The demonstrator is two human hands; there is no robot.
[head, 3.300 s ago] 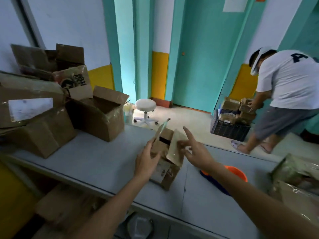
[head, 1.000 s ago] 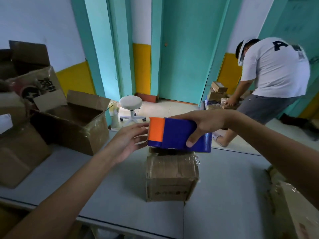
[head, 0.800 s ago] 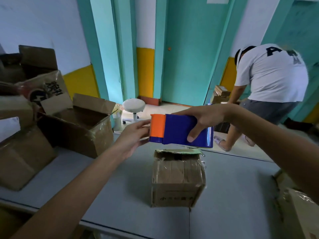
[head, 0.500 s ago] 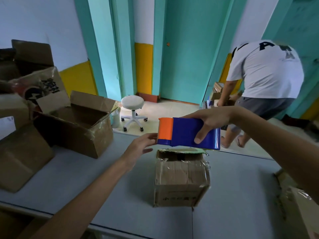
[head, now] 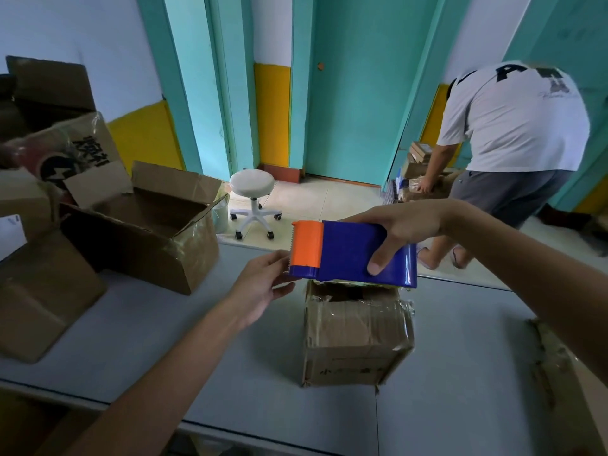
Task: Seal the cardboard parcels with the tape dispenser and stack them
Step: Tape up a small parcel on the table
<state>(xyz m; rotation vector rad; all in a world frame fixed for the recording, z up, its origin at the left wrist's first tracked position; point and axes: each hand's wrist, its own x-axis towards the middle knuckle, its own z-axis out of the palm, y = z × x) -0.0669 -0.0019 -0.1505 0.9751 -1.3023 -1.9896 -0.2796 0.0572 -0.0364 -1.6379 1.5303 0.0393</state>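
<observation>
Resting on grey table — parcel, teal door behind.

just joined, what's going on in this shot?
A person is getting ready to tape a small parcel that sits on the grey table. The right hand grips a blue and orange tape dispenser just above the parcel's top, which looks ragged and unsealed. The left hand touches the dispenser's orange end. An open box sits to the left. A second person bends over boxes behind.

Blue tape dispenser, orange end; brown parcel, perhaps dark print; grey table.
</observation>
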